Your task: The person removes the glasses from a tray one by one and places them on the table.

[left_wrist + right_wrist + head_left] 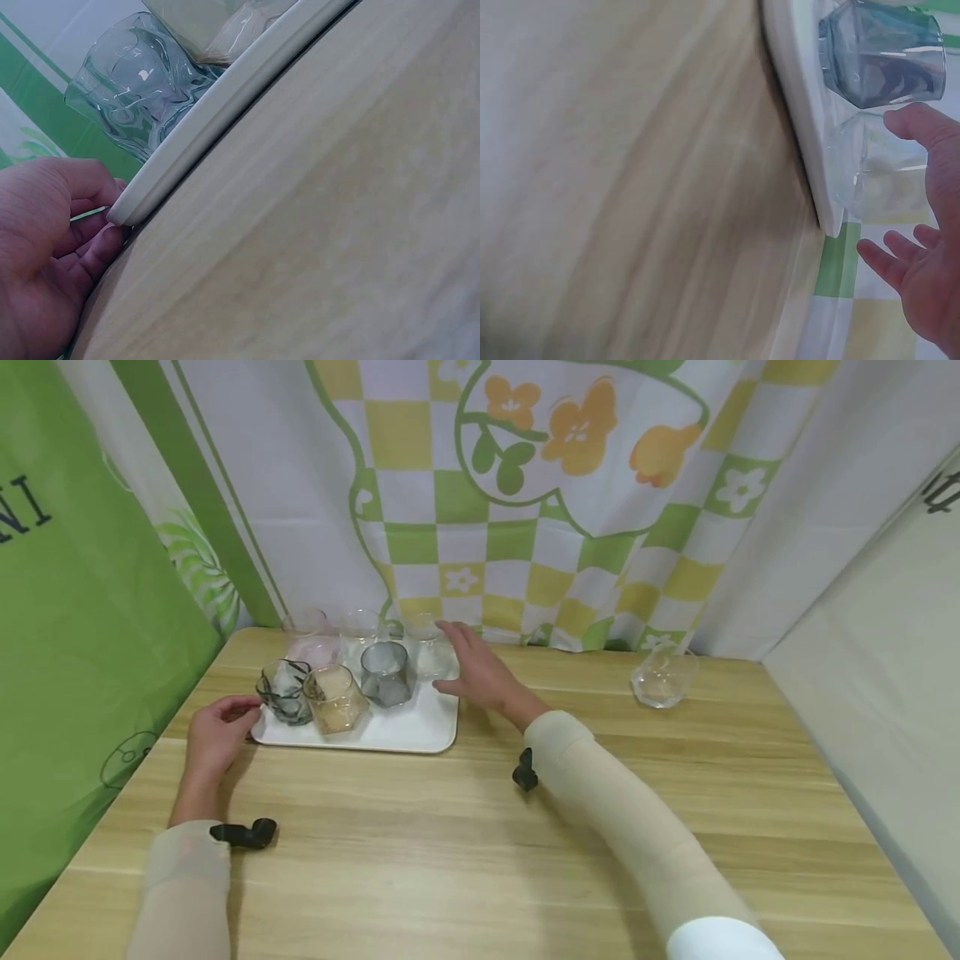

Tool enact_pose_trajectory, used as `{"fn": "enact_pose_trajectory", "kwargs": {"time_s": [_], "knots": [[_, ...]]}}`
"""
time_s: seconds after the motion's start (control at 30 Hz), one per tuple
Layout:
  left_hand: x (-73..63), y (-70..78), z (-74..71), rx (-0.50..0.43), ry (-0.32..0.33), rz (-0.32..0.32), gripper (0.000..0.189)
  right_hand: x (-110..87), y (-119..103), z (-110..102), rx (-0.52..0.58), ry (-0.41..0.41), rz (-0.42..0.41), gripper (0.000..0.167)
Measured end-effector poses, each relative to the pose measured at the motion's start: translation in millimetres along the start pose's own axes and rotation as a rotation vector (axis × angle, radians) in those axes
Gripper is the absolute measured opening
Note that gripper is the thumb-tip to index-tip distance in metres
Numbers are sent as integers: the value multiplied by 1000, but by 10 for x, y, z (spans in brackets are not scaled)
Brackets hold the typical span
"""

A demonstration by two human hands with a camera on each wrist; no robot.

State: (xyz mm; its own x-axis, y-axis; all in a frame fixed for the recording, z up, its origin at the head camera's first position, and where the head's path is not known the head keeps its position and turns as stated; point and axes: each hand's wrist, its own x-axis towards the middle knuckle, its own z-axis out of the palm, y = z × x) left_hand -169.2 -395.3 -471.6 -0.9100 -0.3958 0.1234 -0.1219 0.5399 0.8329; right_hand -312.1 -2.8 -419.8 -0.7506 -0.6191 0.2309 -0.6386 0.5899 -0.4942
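Note:
A white tray bears several drinking glasses at the table's left back. My left hand pinches its front left corner, fingers curled at the rim in the left wrist view. Nearest that hand stands a dark-streaked wavy glass; an amber glass and a grey glass are to its right. Behind them are a pinkish glass and a clear glass. My right hand, fingers spread, is beside another clear glass at the tray's right back; contact is unclear.
A lone clear glass sits at the back right of the wooden table. A checked, flowered curtain hangs along the back edge, with green cloth on the left and a pale wall on the right.

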Motion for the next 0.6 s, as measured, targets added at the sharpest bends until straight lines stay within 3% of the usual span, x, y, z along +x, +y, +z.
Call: {"fn": "enact_pose_trajectory", "kwargs": {"time_s": [0.37, 0.6], "knots": [[33, -2, 25, -9, -4, 3, 32, 279, -17, 37, 66, 15, 80, 99], [13, 15, 6, -16, 9, -1, 31, 407, -84, 89, -2, -27, 97, 102]]}}
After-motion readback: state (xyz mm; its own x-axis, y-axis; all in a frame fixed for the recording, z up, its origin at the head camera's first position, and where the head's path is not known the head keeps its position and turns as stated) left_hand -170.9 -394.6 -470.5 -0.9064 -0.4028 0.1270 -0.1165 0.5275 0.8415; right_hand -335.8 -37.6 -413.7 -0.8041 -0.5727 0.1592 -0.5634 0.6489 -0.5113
